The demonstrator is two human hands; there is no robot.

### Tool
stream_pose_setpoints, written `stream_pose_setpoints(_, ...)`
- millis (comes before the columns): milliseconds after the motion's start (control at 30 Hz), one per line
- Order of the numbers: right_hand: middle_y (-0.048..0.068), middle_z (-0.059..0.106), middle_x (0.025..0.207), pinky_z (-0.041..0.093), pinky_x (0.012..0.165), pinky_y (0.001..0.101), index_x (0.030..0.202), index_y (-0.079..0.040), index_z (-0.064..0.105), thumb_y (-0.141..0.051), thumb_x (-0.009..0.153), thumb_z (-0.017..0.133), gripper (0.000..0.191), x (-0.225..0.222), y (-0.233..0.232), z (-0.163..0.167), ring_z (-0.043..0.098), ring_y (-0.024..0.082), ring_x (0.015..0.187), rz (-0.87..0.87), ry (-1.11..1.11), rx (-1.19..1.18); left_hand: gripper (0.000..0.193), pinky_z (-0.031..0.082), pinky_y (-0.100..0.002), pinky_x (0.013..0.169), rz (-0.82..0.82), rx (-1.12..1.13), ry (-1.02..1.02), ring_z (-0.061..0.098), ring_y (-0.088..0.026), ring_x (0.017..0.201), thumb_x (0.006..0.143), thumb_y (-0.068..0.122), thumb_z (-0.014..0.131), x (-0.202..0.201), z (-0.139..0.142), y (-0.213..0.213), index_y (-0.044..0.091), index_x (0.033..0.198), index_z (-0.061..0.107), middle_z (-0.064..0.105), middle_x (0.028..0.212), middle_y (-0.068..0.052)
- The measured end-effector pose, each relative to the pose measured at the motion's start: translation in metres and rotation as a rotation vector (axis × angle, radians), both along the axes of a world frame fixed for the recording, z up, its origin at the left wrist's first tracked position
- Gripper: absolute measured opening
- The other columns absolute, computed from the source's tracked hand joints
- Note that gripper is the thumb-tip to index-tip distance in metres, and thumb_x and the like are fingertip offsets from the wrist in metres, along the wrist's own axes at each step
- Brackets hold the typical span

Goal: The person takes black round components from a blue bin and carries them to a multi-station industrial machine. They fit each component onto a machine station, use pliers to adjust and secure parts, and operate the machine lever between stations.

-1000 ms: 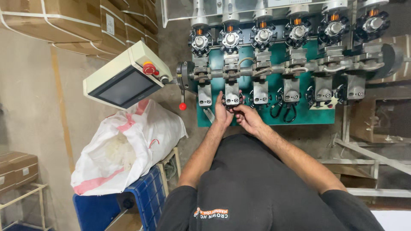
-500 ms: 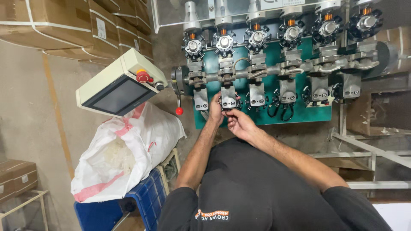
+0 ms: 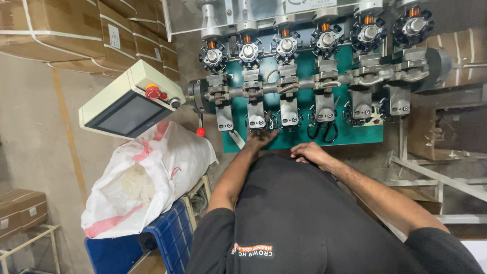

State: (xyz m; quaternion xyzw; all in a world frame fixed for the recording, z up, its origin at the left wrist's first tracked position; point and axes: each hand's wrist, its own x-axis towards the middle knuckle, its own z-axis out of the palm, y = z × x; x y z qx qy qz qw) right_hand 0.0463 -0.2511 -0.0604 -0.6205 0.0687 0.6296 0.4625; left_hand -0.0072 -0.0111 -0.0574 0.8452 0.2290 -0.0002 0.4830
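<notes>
Left hand (image 3: 260, 136) is up at the second grey clamp station (image 3: 256, 115) on the green machine plate (image 3: 355, 137), fingertips bunched against its lower end, though whether they pinch anything I cannot tell. Right hand (image 3: 309, 152) rests lower, fingers curled loosely, holding nothing visible. To the left: cream control panel (image 3: 129, 104) and white sack (image 3: 144, 177).

At your upper left, strapped brown cardboard boxes (image 3: 56, 30) stand stacked, one bearing a small white label (image 3: 114, 36). Below them, a cream control panel (image 3: 133, 99) tilts toward you with its dark rectangular screen (image 3: 126, 115). At your lower left, another brown cardboard box (image 3: 21, 212) carries a white label (image 3: 31, 211).
</notes>
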Motion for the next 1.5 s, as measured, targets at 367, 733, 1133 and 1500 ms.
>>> stream_pose_setpoints(367,0.02,0.072,0.118,0.061,0.072,0.0303,0.117,-0.004,0.056,-0.027,0.104,0.043,0.029,-0.005,0.099,0.013,0.075,0.019,0.083,-0.435,0.625,0.23,0.033,0.053,-0.043,0.094,0.498,-1.254,-0.344,0.066,-0.026,0.107,0.109,0.029,0.047,-0.022,0.019,-0.004,0.005,0.123,0.067,0.071,0.117,-0.01)
stream_pose_setpoints(733,0.007,0.073,0.09,0.052,0.06,0.0237,0.105,-0.003,0.068,-0.01,0.098,0.065,0.01,-0.071,0.219,0.014,0.065,0.011,0.069,-0.6,0.461,0.428,0.064,0.061,-0.041,0.078,0.545,-1.475,-0.413,0.073,-0.032,0.089,0.102,0.047,0.032,-0.059,0.043,0.097,-0.002,0.129,0.062,0.073,0.112,-0.018)
stream_pose_setpoints(1133,0.01,0.078,0.102,0.054,0.059,0.0237,0.112,-0.004,0.071,-0.012,0.094,0.063,0.021,0.005,0.133,0.135,0.068,0.011,0.069,-0.531,0.321,0.356,0.059,0.057,-0.044,0.076,0.527,-1.533,-0.051,0.071,-0.032,0.096,0.098,0.054,0.034,-0.073,0.014,0.109,0.01,0.128,0.061,0.073,0.115,-0.009)
stream_pose_setpoints(1500,0.007,0.077,0.106,0.058,0.086,0.0482,0.116,-0.024,0.077,-0.056,0.082,0.073,0.047,0.302,-0.183,0.271,0.072,0.029,0.103,0.963,-1.408,-1.145,0.042,0.057,-0.048,0.072,0.818,-0.198,0.087,0.073,-0.034,0.078,0.102,0.039,0.046,-0.064,0.023,0.168,0.009,0.123,0.068,0.074,0.099,-0.016)
